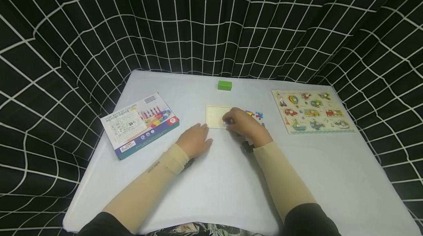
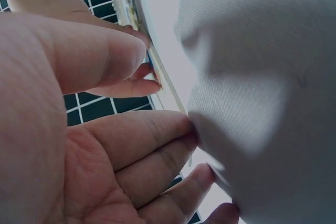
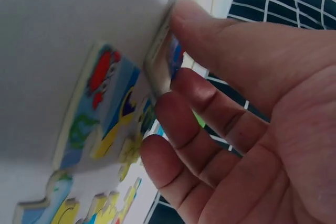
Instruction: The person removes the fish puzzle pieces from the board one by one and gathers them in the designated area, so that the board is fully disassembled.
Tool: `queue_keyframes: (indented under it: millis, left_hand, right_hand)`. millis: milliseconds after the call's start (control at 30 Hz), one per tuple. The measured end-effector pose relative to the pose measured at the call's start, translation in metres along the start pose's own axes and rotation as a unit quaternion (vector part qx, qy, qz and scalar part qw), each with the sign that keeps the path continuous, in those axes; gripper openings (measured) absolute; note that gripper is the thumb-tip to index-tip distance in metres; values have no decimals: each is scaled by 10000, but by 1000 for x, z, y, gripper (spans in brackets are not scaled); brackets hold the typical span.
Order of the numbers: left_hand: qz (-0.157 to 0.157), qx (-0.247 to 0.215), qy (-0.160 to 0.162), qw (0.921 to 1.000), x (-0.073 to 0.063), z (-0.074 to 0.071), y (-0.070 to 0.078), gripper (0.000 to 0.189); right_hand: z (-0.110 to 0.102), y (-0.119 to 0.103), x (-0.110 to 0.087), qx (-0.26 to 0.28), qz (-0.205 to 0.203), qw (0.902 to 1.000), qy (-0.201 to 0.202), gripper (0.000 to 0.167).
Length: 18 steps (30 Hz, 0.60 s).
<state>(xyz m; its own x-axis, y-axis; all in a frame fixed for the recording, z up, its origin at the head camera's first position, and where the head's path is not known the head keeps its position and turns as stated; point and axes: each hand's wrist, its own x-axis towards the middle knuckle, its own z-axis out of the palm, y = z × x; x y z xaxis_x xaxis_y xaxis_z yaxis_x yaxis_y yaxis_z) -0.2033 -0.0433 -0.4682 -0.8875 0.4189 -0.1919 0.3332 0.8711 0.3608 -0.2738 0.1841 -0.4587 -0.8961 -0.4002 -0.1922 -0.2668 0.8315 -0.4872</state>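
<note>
A shallow pale wooden puzzle tray (image 1: 215,113) lies mid-table. At its lower right corner my right hand (image 1: 245,122) pinches a small blue-and-red puzzle piece (image 1: 226,122) between thumb and fingers. The right wrist view shows this piece (image 3: 175,56) edge-on, largely covered by the fingers. My left hand (image 1: 195,141) rests on the cloth with relaxed, extended fingers, its fingertips at the tray's lower left edge. Loose puzzle pieces (image 1: 259,115) lie right of the tray, partly behind the right hand. One piece (image 3: 100,95) bears a red crab on blue.
To the left lies a bead-set box (image 1: 142,124). A green block (image 1: 224,85) sits behind the tray. At the right is a wooden vehicle puzzle board (image 1: 312,113). Black cloth with a white grid (image 1: 211,22) surrounds the white table (image 1: 218,188).
</note>
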Motion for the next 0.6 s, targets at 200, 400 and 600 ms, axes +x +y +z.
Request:
queue_keyframes:
  millis: [200,400,600]
  left_hand:
    - [29,93,55,9999,2,1,-1,61]
    - [73,146,47,9999,3,3,-2,62]
    - [104,213,58,9997,3,4,-2,62]
  right_hand:
    - [-1,-4,5,-169,198,9994,-233,31]
    - [-3,-10,9,-289,541,9968,-504,28]
    - [0,-12,6,-258,321,9991,-93,23]
